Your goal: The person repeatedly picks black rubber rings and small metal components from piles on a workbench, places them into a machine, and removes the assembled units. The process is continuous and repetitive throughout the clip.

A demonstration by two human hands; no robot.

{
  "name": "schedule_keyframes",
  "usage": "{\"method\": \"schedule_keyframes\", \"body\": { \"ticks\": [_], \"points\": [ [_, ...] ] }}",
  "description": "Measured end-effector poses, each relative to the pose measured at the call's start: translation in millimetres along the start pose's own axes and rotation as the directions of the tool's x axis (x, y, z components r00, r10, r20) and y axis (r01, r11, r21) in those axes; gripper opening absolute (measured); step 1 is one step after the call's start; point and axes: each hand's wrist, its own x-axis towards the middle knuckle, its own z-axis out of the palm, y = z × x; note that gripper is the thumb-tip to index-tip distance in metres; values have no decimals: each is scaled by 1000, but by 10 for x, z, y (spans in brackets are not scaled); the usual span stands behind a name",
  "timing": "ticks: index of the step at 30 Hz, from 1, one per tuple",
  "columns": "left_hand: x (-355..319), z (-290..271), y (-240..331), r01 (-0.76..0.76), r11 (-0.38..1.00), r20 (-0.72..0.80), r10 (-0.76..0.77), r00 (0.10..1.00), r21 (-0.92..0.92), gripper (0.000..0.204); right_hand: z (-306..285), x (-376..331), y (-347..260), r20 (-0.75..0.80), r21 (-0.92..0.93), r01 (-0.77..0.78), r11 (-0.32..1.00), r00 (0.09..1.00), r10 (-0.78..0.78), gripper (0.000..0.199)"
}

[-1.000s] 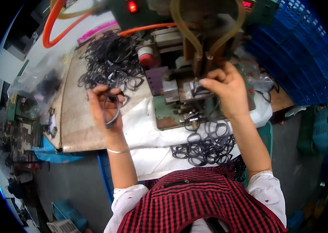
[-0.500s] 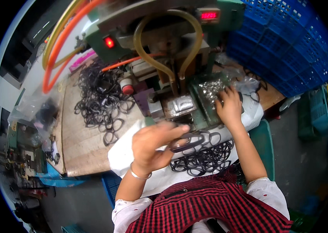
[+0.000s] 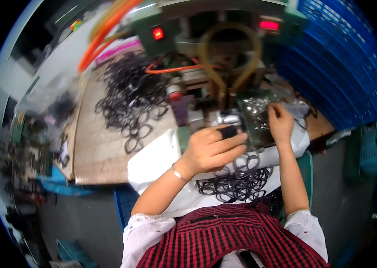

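Note:
My left hand [image 3: 206,152], with a pale bangle on its wrist, is in front of the press's shiny metal block [image 3: 229,119]. Its fingers are closed on a dark loop band [image 3: 247,164], part of which hangs below the fingertips; motion blurs the grip. A black patch [image 3: 228,131] shows at the index finger; whether it is band or finger cover is unclear. Over the right side of a tray of small shiny metal parts [image 3: 255,111], my right hand [image 3: 281,126] has thumb and fingers pinched together. Anything between them is too small to see. Several black loop bands [image 3: 231,187] lie on white cloth below.
A green press with a red-lit switch [image 3: 157,33] and a looped yellowish tube [image 3: 256,44] stands ahead. Left of it, a heap of black bands [image 3: 130,89] covers part of the wooden table [image 3: 90,156]. Blue plastic crates [image 3: 327,67] rise at the right.
My left hand has moved right and up toward the metal block with the band. My right hand's spread fingers have drawn into a pinch above the metal parts. The whole view has shifted.

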Motion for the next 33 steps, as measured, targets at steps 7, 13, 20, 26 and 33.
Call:
{"method": "schedule_keyframes", "body": {
  "ticks": [7, 13, 20, 26, 33],
  "points": [
    [-417, -258, 433, 198, 975, -33, -196, 980, 101, 34, 11, -178, 50, 38, 220, -71, 973, 997, 64, 14],
    [-990, -1577, 180, 859, 415, -710, -504, 491, 300, 16, -72, -348, 77, 93, 354, -162, 921, 986, 138, 13],
    [-1477, -1655, -435, 533, 356, 23, -846, 533, 768, 22, 129, -110, -474, 167, 346, -140, 928, 982, 86, 15],
    [-2197, -1163, -824, 665, 297, -121, -854, 506, 686, 23, -233, -409, -3, 49, 147, -130, 981, 991, 124, 15],
    [-1653, -761, -806, 672, 409, -154, -776, 612, 617, 11, -398, -164, -941, 333, 432, -150, 889, 943, -3, 15]
  ]
}}
